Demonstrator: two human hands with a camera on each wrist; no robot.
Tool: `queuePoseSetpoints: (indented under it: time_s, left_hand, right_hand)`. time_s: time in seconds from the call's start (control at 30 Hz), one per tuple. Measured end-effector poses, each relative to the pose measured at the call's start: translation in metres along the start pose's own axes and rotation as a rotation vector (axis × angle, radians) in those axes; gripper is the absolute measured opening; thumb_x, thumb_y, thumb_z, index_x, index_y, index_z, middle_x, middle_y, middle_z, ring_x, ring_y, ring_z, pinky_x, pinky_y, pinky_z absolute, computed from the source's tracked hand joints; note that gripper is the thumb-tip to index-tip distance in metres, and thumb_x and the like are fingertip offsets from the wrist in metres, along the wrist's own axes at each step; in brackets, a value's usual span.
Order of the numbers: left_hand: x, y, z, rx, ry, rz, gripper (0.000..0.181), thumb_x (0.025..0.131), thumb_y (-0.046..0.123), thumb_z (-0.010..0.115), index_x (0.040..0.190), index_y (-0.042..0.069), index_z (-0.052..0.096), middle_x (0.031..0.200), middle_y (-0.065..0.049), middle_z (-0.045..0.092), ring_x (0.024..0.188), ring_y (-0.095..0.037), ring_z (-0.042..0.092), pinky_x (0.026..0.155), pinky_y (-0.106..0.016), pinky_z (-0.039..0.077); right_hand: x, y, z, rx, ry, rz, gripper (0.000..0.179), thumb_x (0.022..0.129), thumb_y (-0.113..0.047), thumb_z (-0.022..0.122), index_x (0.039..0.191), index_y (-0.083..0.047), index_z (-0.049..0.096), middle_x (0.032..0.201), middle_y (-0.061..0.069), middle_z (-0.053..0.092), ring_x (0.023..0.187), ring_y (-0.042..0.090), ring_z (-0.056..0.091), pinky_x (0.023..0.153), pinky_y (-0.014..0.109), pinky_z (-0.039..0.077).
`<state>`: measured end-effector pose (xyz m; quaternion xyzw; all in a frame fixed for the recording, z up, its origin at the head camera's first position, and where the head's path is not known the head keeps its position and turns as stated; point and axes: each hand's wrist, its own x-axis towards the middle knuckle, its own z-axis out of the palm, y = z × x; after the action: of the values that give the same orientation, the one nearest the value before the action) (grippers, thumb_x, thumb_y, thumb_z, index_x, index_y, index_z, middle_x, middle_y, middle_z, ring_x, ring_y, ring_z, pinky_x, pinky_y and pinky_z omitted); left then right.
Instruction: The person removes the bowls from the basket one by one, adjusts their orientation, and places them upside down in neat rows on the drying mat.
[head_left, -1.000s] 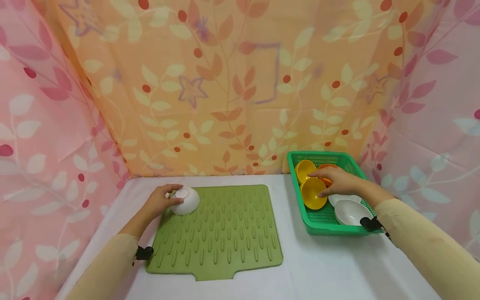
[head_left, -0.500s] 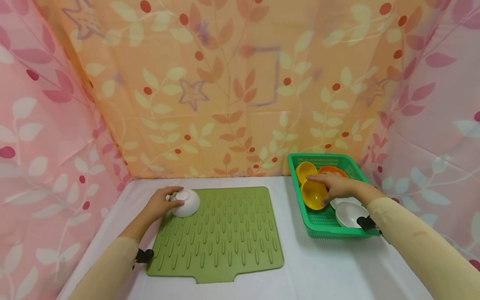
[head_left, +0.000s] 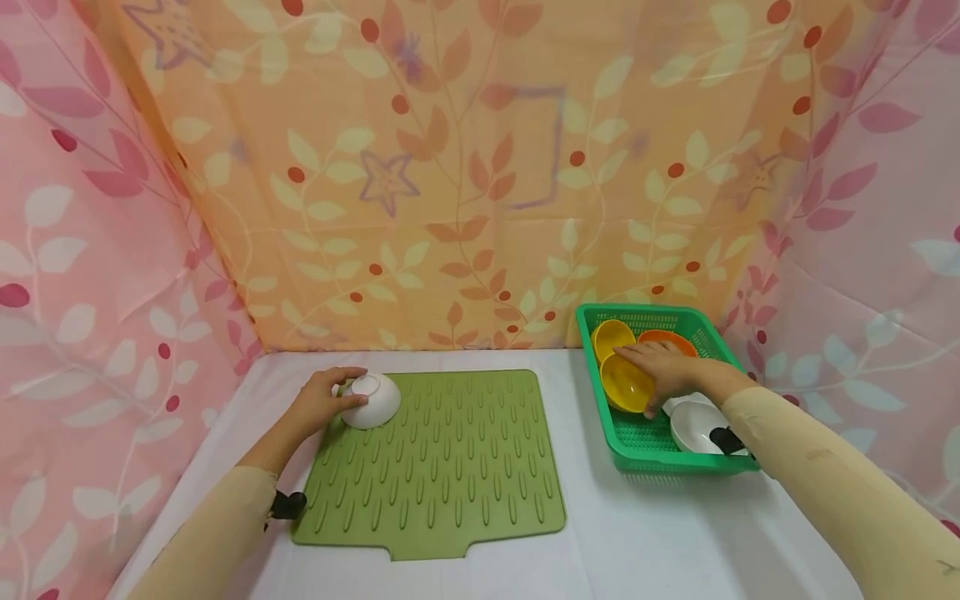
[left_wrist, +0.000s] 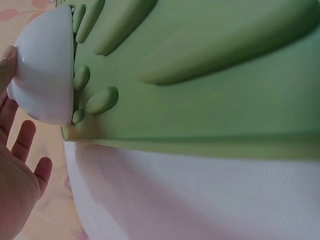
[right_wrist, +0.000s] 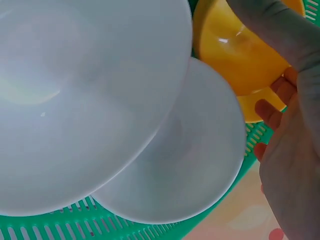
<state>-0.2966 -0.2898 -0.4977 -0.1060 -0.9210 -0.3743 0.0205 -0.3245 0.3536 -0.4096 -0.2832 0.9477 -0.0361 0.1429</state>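
Note:
A white bowl (head_left: 382, 404) sits upside down at the far left corner of the green ridged mat (head_left: 450, 467). My left hand (head_left: 318, 404) holds it by the base, thumb on the near side and fingers behind. Inside the green basket (head_left: 622, 460), my right hand (head_left: 670, 372) grips the rim of a yellow bowl (head_left: 624, 385). In the right wrist view the thumb lies over that yellow bowl's (right_wrist: 235, 45) inside, with the fingers on its outer side. A second yellow bowl (head_left: 611, 333) stands just behind it.
White bowls (head_left: 693, 427) lie at the basket's near right, partly under the right wrist. An orange bowl (head_left: 678, 340) is at the back of the basket. White cloth (head_left: 600, 533) covers the table. Patterned curtains (head_left: 465, 183) close off the back and sides.
My right thumb has moved down and nearer along the yellow bowl's rim, and that bowl has tipped slightly. My left hand and the white bowl stay in place.

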Motion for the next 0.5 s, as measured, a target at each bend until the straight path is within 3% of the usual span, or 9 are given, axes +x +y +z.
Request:
queuePoseSetpoints:
  time_s: [0.23,0.5]
  left_hand:
    - [-0.0024,0.0029,-0.0003,-0.026,-0.003,-0.01,0.06,0.088,0.033,0.083,0.141,0.012,0.063,0.143,-0.021,0.058,0.128,-0.044,0.051,0.101,-0.064,0.042]
    - [-0.0001,0.0049,0.0001,-0.041,0.005,-0.014,0.059,0.087,0.031,0.083,0.139,0.013,0.064,0.142,-0.019,0.059,0.128,-0.043,0.051,0.102,-0.064,0.041]
  right_hand:
    - [0.0082,0.0033,0.0057,-0.054,-0.014,-0.014,0.121,0.066,-0.044,0.096,0.157,0.0,0.03,0.157,0.025,0.039,0.143,0.051,0.031,0.113,0.074,0.013]
    - [0.0043,0.0073,0.004,0.028,0.081,-0.005,0.114,0.061,-0.049,0.095,0.15,0.0,0.042,0.147,0.027,0.048,0.134,0.052,0.036,0.108,0.075,0.018]
